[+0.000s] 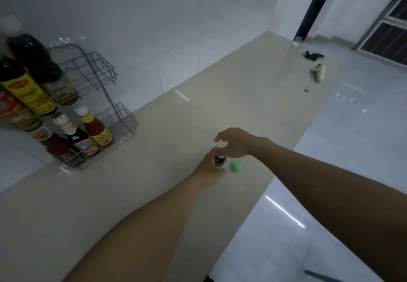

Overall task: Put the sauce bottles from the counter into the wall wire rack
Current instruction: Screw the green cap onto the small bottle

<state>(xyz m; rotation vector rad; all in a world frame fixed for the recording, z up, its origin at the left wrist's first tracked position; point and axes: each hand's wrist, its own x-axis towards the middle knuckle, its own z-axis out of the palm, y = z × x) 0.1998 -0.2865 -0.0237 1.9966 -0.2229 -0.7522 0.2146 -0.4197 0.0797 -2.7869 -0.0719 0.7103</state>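
A small dark bottle with a green label (220, 162) stands on the beige counter (154, 154), and my left hand (209, 169) is wrapped around it. My right hand (234, 141) hovers just above and behind the bottle's top, fingers spread, holding nothing. A round green cap (236, 166) lies on the counter just right of the bottle. The wire rack (103, 87) stands at the left against the tiled wall. Its lower tier holds three red sauce bottles (97, 127); its upper tier holds larger dark bottles (28, 90).
The counter's right edge drops to a glossy white floor (352, 149). Far along the counter lie a small black object (312, 56), a pale green-white item (319, 72) and a tiny dark speck. The right halves of both rack tiers hold nothing.
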